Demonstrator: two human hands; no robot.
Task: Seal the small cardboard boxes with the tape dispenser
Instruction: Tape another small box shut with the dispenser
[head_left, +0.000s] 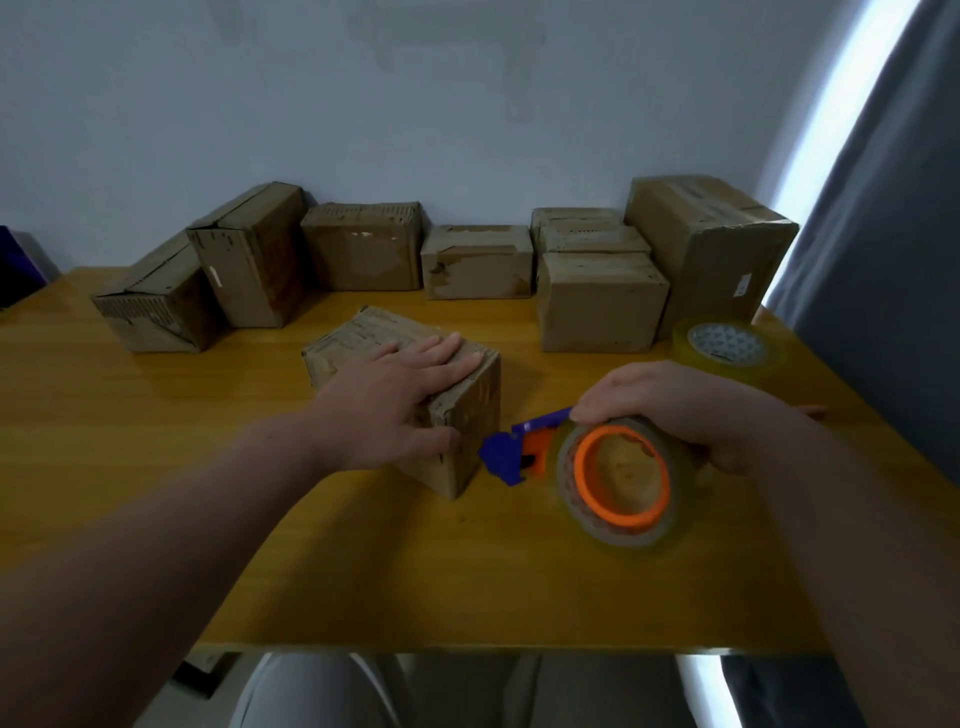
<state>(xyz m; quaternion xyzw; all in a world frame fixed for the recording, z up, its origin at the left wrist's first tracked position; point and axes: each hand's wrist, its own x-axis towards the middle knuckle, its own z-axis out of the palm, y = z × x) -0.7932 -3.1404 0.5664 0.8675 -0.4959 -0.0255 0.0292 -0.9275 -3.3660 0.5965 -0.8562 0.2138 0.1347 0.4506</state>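
On the yellow wooden bench (156, 441), the left hand (384, 410) lies flat atop the small brown cardboard box (467, 431); just beside, the right hand (691, 410) grips the blue-and-orange tape dispenser (587, 462), seemingly touching it.

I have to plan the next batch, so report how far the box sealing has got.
Done: cannot tell; the boxes along the wall look closed, but no fresh tape shows. In hand: the left hand presses flat on the small box while the right hand holds the tape dispenser, its blue head beside that box. Left: taping this box, perhaps others.
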